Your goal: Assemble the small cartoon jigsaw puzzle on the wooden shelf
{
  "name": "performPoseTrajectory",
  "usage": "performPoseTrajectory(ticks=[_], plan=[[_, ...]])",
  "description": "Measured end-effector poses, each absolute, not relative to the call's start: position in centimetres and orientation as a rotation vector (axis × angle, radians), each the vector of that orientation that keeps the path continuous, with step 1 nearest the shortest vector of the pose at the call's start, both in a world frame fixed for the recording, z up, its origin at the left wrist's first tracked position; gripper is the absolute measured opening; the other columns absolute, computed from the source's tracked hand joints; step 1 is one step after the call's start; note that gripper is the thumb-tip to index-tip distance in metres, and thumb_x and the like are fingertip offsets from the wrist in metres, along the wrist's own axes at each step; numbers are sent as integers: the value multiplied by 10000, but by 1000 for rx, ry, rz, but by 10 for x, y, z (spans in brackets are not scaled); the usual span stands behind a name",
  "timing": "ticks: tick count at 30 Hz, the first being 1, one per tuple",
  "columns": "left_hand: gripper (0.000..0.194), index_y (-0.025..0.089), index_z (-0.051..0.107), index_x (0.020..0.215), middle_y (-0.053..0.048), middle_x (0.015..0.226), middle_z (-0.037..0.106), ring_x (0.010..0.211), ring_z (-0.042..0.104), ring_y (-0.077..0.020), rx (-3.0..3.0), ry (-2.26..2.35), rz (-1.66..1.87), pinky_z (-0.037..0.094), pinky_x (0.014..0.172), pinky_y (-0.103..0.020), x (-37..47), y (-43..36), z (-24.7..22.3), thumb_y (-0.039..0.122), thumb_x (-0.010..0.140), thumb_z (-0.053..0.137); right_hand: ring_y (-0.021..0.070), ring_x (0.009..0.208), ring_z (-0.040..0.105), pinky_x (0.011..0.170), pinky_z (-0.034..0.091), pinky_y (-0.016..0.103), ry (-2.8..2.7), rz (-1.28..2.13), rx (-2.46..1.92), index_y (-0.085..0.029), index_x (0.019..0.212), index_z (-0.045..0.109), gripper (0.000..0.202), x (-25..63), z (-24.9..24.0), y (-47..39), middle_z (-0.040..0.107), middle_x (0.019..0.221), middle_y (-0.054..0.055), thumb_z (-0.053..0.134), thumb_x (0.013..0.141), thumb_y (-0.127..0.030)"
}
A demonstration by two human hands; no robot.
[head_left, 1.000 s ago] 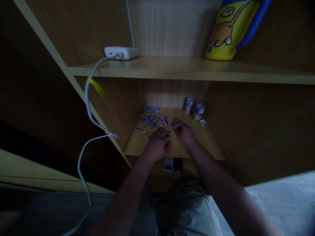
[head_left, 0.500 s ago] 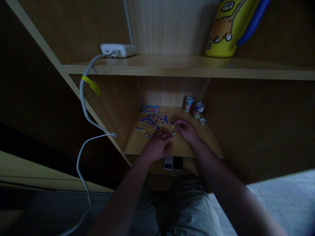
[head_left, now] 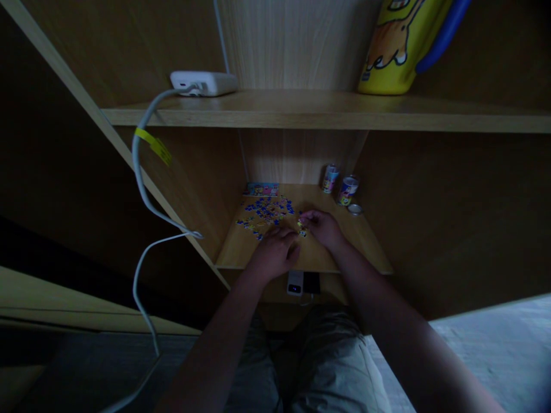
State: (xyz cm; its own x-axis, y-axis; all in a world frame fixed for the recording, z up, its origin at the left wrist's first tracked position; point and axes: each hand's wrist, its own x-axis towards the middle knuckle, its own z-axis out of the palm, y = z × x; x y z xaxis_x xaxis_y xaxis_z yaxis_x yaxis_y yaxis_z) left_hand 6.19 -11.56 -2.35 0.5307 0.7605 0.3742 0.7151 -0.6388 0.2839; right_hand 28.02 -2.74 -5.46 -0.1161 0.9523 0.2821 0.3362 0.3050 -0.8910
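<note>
Many small jigsaw puzzle pieces [head_left: 267,211], mostly blue with some yellow, are spread over the lower shelf. A little cluster of puzzle pieces [head_left: 302,233] lies apart from them, between my hands. My right hand [head_left: 322,225] comes in from the right, its thumb and fingertips pinched at a small yellowish piece just above that cluster. On the cluster's left, my left hand [head_left: 276,250] is low over the shelf in front of the loose pieces. Its fingers are stretched forward with the thumb apart, and nothing shows in them.
Behind the pieces lies a colourful picture card [head_left: 262,190]. Two printed cans [head_left: 346,191] and a round metal lid [head_left: 355,210] stand at the back right. Above, the upper shelf [head_left: 297,109] holds a white power adapter [head_left: 206,83] with a hanging cable and a yellow jug [head_left: 390,57].
My right fingertips have shifted slightly left with the yellowish piece, closer to the small cluster. My left hand has drawn back a little to the left. The whole view has tilted slightly.
</note>
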Motion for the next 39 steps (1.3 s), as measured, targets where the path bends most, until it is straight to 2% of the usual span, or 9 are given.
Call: performPoseTrajectory(ticks=[6,15,28,35,39], plan=[[310,212,752,1359,-109,1402,755,1309,687,-320,2676,1297,723,535,1225,-531,62,-115,-23,288,1074,656,226,896,803,868,622,357,-1661,842,-1142,-247,956,820,123,279,-59,-26,865,963,41,745,934,-342],[373,231,725,1433,-101,1454,737,1341,673,-320,2689,1288,700,506,1242,-539,60,-113,-29,368,1092,666,221,932,798,918,611,365,-1723,876,-1125,-243,968,829,128,282,-59,-26,860,995,45,727,942,-316],[344,244,746,1403,-103,1428,743,1316,678,-317,2673,1308,685,514,1227,-550,63,-115,-22,335,1081,665,219,915,795,928,603,366,-1793,862,-1154,-250,940,831,131,286,-55,-27,861,965,32,719,929,-319],[366,197,741,1413,-120,1431,746,1328,667,-325,2692,1308,695,503,1247,-541,62,-115,-26,337,1082,671,222,926,794,932,613,365,-1785,861,-1136,-250,935,838,139,287,-54,-28,863,974,36,725,931,-330],[355,228,742,1414,-105,1442,742,1328,670,-321,2680,1321,690,515,1229,-545,62,-115,-26,334,1083,670,222,917,795,916,613,363,-1807,858,-1138,-248,947,835,138,287,-55,-29,863,975,39,726,933,-332]])
